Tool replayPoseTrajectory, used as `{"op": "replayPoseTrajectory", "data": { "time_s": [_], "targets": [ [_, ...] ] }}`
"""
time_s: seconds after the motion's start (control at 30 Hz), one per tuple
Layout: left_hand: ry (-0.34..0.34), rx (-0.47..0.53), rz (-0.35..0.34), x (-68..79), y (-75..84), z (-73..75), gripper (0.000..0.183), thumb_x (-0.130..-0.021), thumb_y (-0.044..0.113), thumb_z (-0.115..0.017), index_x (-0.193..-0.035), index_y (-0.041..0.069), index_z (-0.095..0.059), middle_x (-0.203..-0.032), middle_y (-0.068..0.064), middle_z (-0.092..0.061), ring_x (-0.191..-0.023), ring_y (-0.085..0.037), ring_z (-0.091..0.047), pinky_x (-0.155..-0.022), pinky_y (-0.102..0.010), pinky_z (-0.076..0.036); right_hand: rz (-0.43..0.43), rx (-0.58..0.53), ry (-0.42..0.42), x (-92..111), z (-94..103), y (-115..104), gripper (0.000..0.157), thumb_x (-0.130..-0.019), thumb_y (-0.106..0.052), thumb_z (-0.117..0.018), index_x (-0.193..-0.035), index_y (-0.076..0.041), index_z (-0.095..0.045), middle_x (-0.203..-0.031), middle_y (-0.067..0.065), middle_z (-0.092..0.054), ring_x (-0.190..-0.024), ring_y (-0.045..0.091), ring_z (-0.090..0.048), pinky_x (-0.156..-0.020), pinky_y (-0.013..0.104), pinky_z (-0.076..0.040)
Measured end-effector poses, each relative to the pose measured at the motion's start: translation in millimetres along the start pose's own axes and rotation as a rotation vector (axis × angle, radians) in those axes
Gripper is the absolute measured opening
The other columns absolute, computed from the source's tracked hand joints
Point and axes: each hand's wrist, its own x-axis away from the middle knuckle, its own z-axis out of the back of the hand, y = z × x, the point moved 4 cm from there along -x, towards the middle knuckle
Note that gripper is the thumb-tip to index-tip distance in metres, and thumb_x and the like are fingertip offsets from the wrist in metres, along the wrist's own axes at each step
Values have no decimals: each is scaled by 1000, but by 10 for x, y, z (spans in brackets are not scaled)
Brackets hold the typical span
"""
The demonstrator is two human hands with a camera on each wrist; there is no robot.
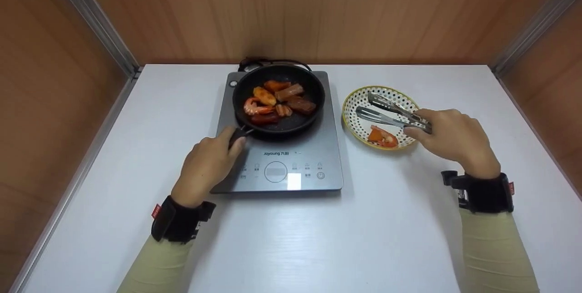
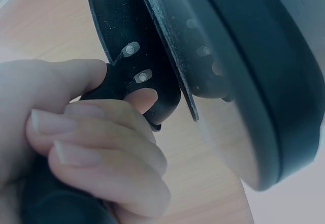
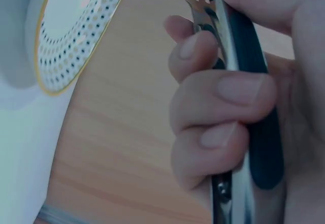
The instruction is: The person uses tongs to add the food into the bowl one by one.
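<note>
My left hand [image 1: 204, 168] grips the black handle [image 1: 237, 136] of a frying pan [image 1: 291, 123]. The pan sits on an induction cooktop [image 1: 313, 143], and in it lie a shrimp [image 1: 257, 107] and several brown and orange food pieces [image 1: 291, 92]. Fingers [image 2: 101, 132] curl round the handle in the left wrist view. On the right, my other hand [image 1: 454, 136] holds metal tongs [image 1: 384, 117], their arms spread apart over a dotted plate [image 1: 351, 113]. An orange-red food piece [image 1: 383, 137] lies on that plate, beside the tong tips. The right wrist view shows dark grips [image 3: 254, 46] on the tongs.
A white table [image 1: 291, 234] carries everything. Wood-grain panels [image 1: 318, 15] stand behind it and at both sides. A black cord [image 1: 273, 61] runs behind the pan. The cooktop's control panel [image 1: 275, 171] faces me, between my hands.
</note>
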Motion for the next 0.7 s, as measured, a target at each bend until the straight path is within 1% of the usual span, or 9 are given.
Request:
{"op": "replayPoseTrajectory", "data": {
  "time_s": [0.03,0.1,0.17,0.33,0.4,0.57,0.7],
  "targets": [
    [1,2,0,1,-1,-1,37,-113,40,-51,-134,10,-57,-100,-25,-70,-86,-37,-66,-68,-49,-46,-13,-6,-22,7,3,40,57,-102,-51,-66,-142,-10,-65,-96,14,-71,-82,32,-60,-63,45,-42],
    [5,3,1,3,-4,-2,36,-113,40,-51,-133,11,-57,-98,-25,-70,-84,-36,-66,-67,-48,-46,-38,-17,-58,21,10,110,60,-102,-54,-65,-144,-10,-65,-106,16,-73,-87,32,-61,-66,46,-43],
    [5,3,1,2,-5,-5,34,-113,39,-51,-132,11,-56,-96,-25,-69,-83,-35,-64,-66,-47,-45,-57,-24,-99,39,13,181,65,-102,-57,-64,-146,-9,-63,-114,19,-73,-92,34,-62,-68,50,-46],
    [19,-3,-12,-1,8,-3,30,-113,38,-52,-121,10,-57,-87,-20,-67,-75,-32,-61,-60,-44,-43,-65,-20,-172,91,30,348,67,-103,-61,-60,-145,-9,-64,-129,24,-70,-105,39,-65,-76,60,-50],
    [24,-6,-15,-1,13,3,29,-113,38,-53,-118,10,-57,-85,-19,-66,-73,-32,-60,-59,-43,-42,-67,-21,-194,105,38,397,65,-103,-61,-59,-143,-10,-65,-129,23,-71,-104,38,-65,-75,58,-51],
    [19,-5,-10,-4,12,10,29,-113,38,-52,-120,10,-57,-87,-19,-66,-75,-32,-60,-61,-44,-43,-82,-24,-245,136,35,492,62,-104,-58,-60,-142,-9,-66,-128,23,-70,-100,35,-62,-71,52,-50],
    [14,-2,-8,-3,10,9,30,-113,38,-52,-122,10,-57,-91,-20,-67,-79,-33,-62,-63,-45,-43,-84,-27,-275,139,14,518,60,-104,-54,-61,-142,-7,-66,-128,24,-70,-105,37,-63,-73,55,-51]
  ]
}}
